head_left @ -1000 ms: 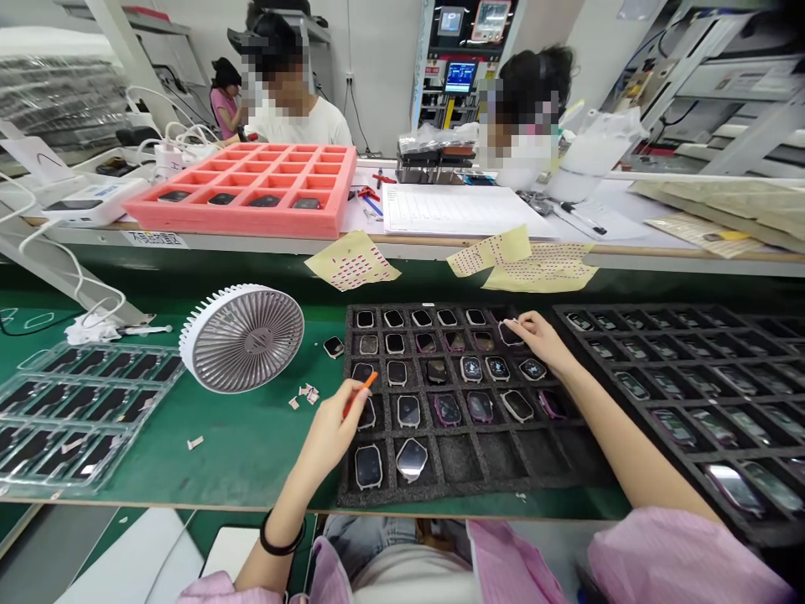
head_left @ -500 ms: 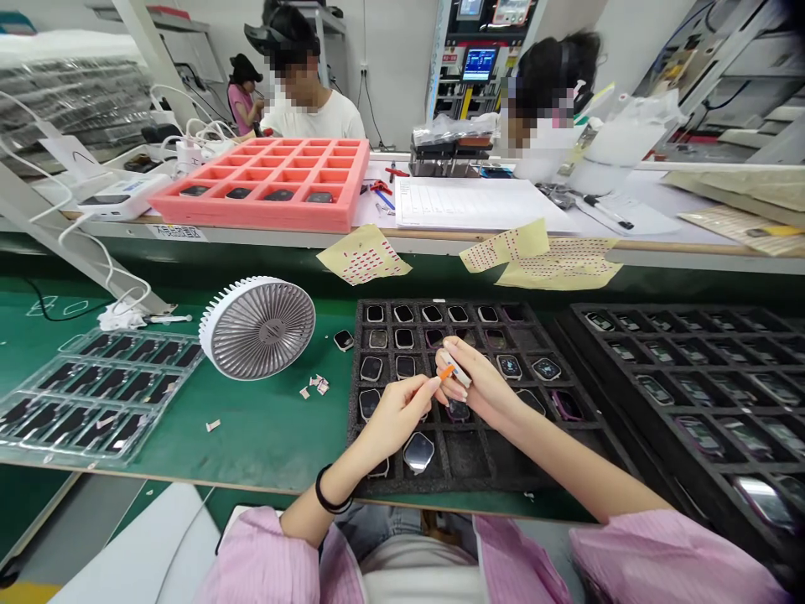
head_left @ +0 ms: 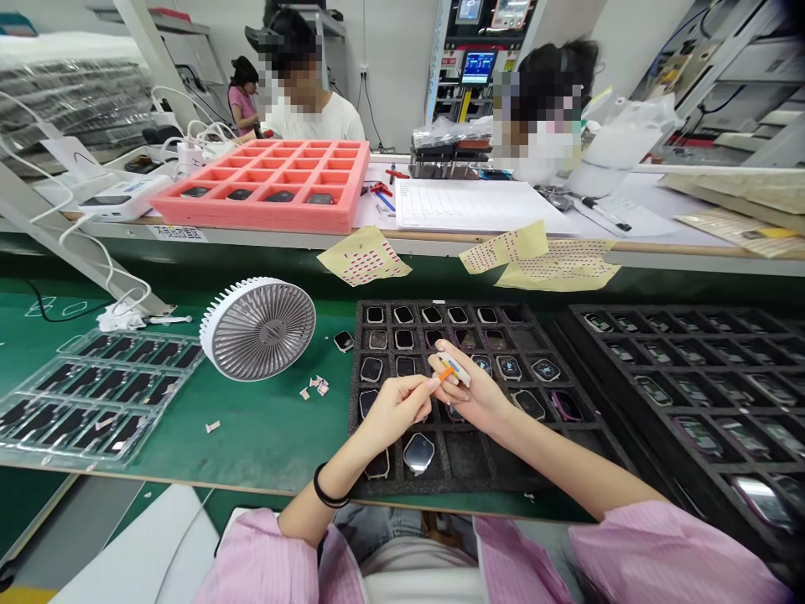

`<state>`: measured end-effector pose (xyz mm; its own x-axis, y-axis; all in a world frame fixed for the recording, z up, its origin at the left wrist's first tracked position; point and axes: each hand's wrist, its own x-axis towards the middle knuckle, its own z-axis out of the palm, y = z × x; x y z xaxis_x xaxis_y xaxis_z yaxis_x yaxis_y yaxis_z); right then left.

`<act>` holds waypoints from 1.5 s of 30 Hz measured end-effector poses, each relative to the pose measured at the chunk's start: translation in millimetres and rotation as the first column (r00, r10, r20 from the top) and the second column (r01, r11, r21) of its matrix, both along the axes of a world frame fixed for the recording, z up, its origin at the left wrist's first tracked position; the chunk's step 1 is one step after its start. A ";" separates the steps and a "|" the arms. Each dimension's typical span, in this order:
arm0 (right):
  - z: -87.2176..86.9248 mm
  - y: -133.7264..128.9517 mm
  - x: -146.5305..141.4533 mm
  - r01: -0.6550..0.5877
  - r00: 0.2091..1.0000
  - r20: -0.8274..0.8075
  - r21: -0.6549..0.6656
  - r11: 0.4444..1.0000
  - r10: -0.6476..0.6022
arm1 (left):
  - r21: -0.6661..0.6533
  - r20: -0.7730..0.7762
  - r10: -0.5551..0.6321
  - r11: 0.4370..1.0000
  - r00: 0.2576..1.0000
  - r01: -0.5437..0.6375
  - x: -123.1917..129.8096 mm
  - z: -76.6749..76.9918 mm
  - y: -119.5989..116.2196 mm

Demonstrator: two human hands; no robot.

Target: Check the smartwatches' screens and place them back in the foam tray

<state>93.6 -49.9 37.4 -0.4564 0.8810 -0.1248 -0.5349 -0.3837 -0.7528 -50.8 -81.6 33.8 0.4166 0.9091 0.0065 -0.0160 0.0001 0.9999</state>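
Watch (head_left: 455,370): raised over the middle of the black tray (head_left: 469,457), pale edge outward, partly hidden by my fingers.
Right hand (head_left: 476,388): fingers curled around the watch, holding it from the sides and behind; how hard they press, I cannot tell.
Left hand (head_left: 399,407): thumb and forefinger pinched on the orange tool (head_left: 446,373), the other fingers folded in.
Orange tool: slim, its tip at the watch; whether it touches, I cannot tell. I judge it light and stiff enough to steer with a pinch.
Weight: the watch should be light, easy for one hand to carry.
Stiffness: I expect a hard body that won't give under a squeeze.
Grip: its smooth faces are likely slippery, so the rim is the place to hold, fingers on opposite edges.
Fragile side: the glass probably scratches or smudges, and anything exposed on the face towards me could be nicked; best to keep the tool's pressure light.
Black tray: lies on the counter (head_left: 264,440), its cells holding more watches; the foam looks soft enough to cushion them.
Loose watch (head_left: 344,341): on the counter, just left of the black tray.
Paper bits (head_left: 322,385): near the fan (head_left: 261,329), surely feather-light and easily blown about.
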 end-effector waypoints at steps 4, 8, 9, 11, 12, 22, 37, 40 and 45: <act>-1.6 1.5 -3.0 -0.006 0.998 -0.069 -0.055 0.998 0.002 | -0.033 0.058 0.031 0.999 0.998 -0.029 4.2 -6.8 -0.8; -2.1 3.8 0.6 0.059 0.998 -0.031 -0.035 0.998 -0.060 | -0.061 0.075 0.057 0.997 0.996 -0.052 5.0 -9.0 1.7; -2.2 3.1 0.9 0.092 0.996 0.005 -0.012 0.996 -0.092 | -0.059 0.072 0.071 0.996 0.995 -0.067 5.5 -9.1 2.9; -3.3 -0.6 -1.3 0.159 0.981 0.104 0.046 0.986 -0.163 | -0.025 0.057 0.111 0.994 0.992 -0.109 8.3 -9.7 5.4; -4.5 -3.3 -3.8 0.183 0.968 0.157 0.078 0.980 -0.194 | 0.005 0.042 0.135 0.991 0.990 -0.135 10.4 -10.4 6.6; -38.6 62.9 92.6 0.230 0.382 0.640 0.632 0.740 -0.666 | 0.160 -0.297 0.433 0.901 0.851 -0.402 -57.4 -25.5 -3.3; -76.5 98.9 174.2 -0.292 -0.212 0.660 0.661 0.692 -0.720 | 0.342 -0.818 0.507 0.808 0.272 -0.479 -119.7 -43.0 -20.7; -73.2 98.0 164.9 -0.237 -0.108 0.717 0.654 0.719 -0.688 | 0.331 -0.768 0.518 0.825 0.377 -0.458 -108.4 -37.8 -20.2; -61.9 99.3 153.6 -0.091 0.163 0.766 0.640 0.763 -0.622 | 0.270 -0.644 0.463 0.882 0.609 -0.385 -85.8 -29.2 -21.1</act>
<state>247.2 49.5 -24.5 -0.0325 0.9781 0.2057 0.6872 0.1713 -0.7059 -136.5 -102.7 4.6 -0.0920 0.9956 -0.0179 0.6831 0.0762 0.7263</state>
